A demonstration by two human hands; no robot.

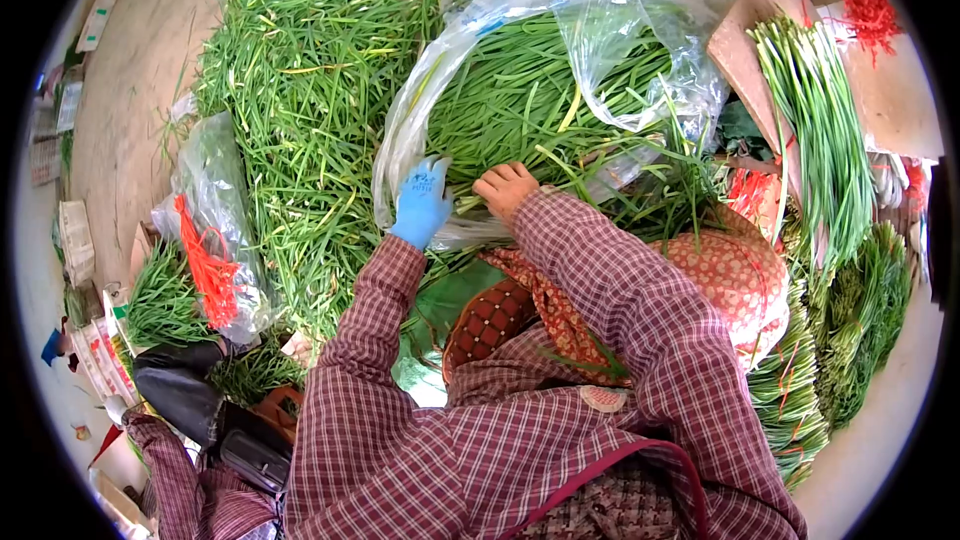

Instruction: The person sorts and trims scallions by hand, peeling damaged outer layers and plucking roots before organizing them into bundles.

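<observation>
In the head view, my left hand [422,204] wears a blue glove and is at the near left rim of a clear plastic bag [405,112]. Its fingers bend in around the ends of some garlic chives. Just right of it, my bare right hand [507,188] has its fingers curled over the near edge of the garlic chives [520,90] heaped in the bag. The fingertips are partly hidden among the leaves. Below both hands, a red patterned cloth [560,310] covers my lap.
Loose chives [310,110] spread in a wide heap on the left. Red ties [205,265] lie on a plastic bag there. A bundle of chives [825,130] leans on a board at right, above tied bundles [790,390]. Another person's sleeve [165,465] shows at lower left.
</observation>
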